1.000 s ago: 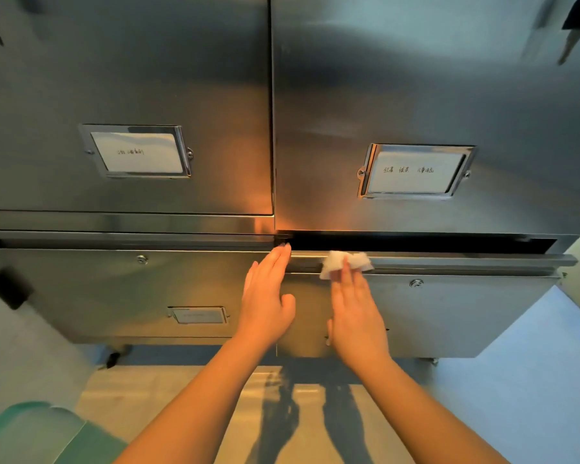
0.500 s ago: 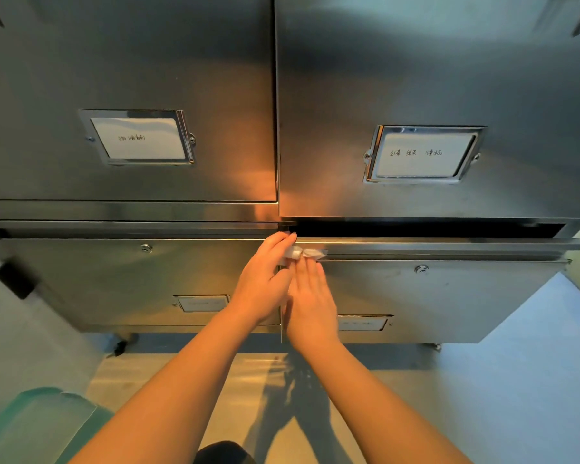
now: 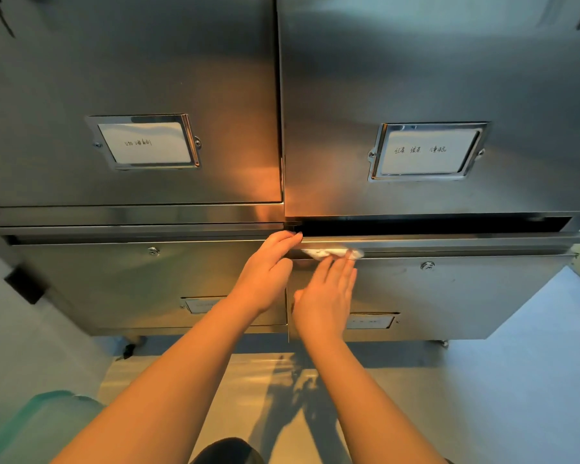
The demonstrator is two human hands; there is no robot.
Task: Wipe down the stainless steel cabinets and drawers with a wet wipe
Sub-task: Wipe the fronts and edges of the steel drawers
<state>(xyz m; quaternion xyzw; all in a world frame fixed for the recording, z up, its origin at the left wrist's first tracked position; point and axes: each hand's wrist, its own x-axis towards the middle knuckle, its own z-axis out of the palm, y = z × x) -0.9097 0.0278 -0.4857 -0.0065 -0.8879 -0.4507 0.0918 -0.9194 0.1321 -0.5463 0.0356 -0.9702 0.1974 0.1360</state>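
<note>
A stainless steel cabinet fills the view, with two upper doors (image 3: 416, 78) and two lower drawers. The lower right drawer (image 3: 466, 296) stands pulled out a little, a dark gap above its top rail. A white wet wipe (image 3: 332, 253) lies along that rail near its left end. My right hand (image 3: 325, 299) presses the wipe against the rail with straight fingers. My left hand (image 3: 268, 269) rests flat at the seam between the drawers, its fingertips touching the left end of the rail. The lower left drawer (image 3: 114, 286) is closed.
Label holders with paper cards sit on both upper doors (image 3: 144, 142) (image 3: 427, 150). Small round locks (image 3: 427, 265) mark the drawer fronts. A green bin (image 3: 37, 426) stands at the lower left on the pale floor. Castors show under the cabinet.
My right hand slid the wipe left along the rail until it met my left hand, then back a little to the right. My left hand stayed at the seam.
</note>
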